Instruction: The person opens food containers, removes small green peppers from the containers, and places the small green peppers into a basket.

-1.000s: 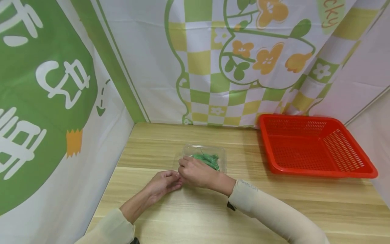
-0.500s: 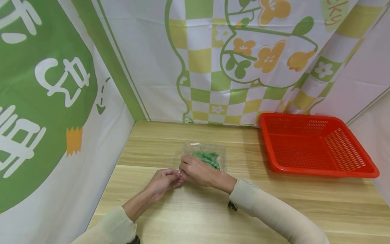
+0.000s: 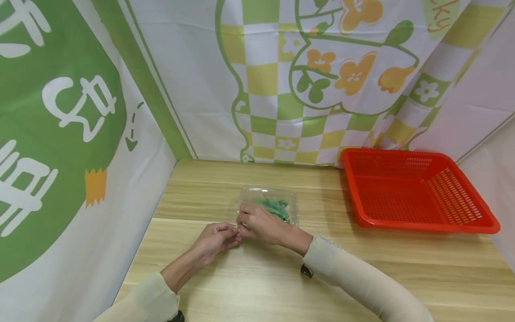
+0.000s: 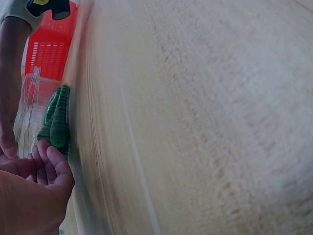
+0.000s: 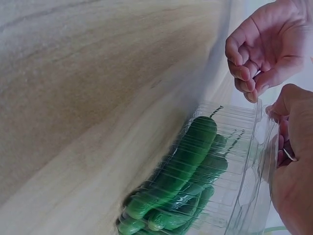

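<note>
A clear plastic clamshell box (image 3: 268, 193) stands on the table with several long green vegetables (image 5: 188, 161) inside; they look like small cucumbers with thin stems. At its near left corner my left hand (image 3: 215, 239) pinches the edge between thumb and fingertips, its other fingers curled. My right hand (image 3: 261, 223) reaches across the front of the box and grips the rim right beside the left fingertips. In the right wrist view, both hands meet at one corner of the box. The right hand hides part of the box's front in the head view.
A red perforated plastic basket (image 3: 402, 197) stands at the right rear of the wooden table (image 3: 257, 277). Printed fabric (image 3: 265, 89) hangs behind the table and along its left side.
Both hands stay at the box's corner. The right fingers have shifted very slightly along the rim; box and basket keep their places.
</note>
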Action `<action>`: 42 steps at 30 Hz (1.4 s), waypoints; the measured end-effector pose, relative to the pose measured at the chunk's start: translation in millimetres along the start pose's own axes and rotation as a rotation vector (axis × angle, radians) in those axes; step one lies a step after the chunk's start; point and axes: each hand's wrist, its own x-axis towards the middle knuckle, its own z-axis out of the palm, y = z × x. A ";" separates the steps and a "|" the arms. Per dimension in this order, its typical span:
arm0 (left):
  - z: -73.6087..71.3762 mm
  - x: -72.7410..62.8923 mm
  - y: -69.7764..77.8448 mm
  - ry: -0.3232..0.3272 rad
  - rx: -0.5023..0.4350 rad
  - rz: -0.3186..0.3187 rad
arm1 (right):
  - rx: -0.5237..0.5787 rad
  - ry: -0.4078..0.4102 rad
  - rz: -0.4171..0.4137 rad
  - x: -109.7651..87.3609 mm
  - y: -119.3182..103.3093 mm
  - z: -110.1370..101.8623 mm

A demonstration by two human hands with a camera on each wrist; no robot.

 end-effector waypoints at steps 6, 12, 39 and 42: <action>1.9 -1.1 -0.1 0.011 0.017 -0.001 | -0.054 0.050 -0.043 -0.9 -0.4 1.3; 2.8 0.4 -0.6 0.014 0.040 -0.014 | -0.137 0.047 -0.080 -4.1 -4.1 0.3; -14.3 -5.1 14.4 0.064 0.202 0.130 | -0.091 0.173 0.172 -38.4 -1.0 -33.7; -17.3 -4.0 21.0 0.112 0.252 0.149 | -0.046 0.210 0.234 -44.9 1.5 -38.8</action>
